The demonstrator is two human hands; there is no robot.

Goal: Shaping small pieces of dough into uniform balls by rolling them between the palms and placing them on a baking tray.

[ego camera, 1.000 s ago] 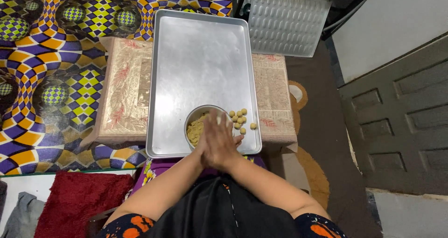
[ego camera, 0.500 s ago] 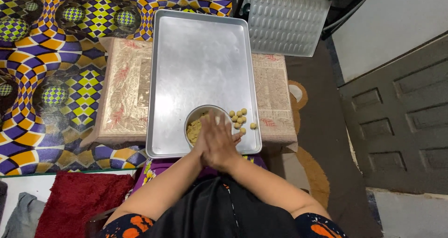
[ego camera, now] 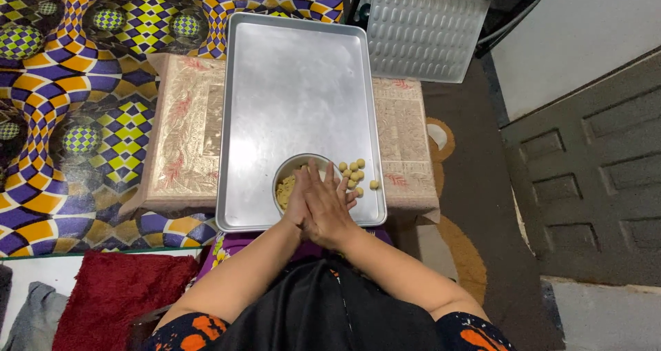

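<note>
My left hand (ego camera: pixel 297 201) and my right hand (ego camera: pixel 329 210) are pressed flat together, palm against palm, over the near edge of a large metal baking tray (ego camera: pixel 296 82). Whatever lies between the palms is hidden. Just under the fingers stands a small round metal bowl (ego camera: pixel 284 177) with yellowish dough in it. To the right of the bowl several small dough balls (ego camera: pixel 352 173) lie on the tray.
The tray rests on a low table with a beige patterned cloth (ego camera: pixel 184 137). A second ribbed metal tray (ego camera: pixel 423 28) lies at the back right. Around it are a purple and yellow patterned floor mat (ego camera: pixel 76 68), a red cloth (ego camera: pixel 110 296) and a dark panelled door (ego camera: pixel 592 165).
My palms have shifted slightly against each other while staying pressed together above the bowl. Nothing else has moved.
</note>
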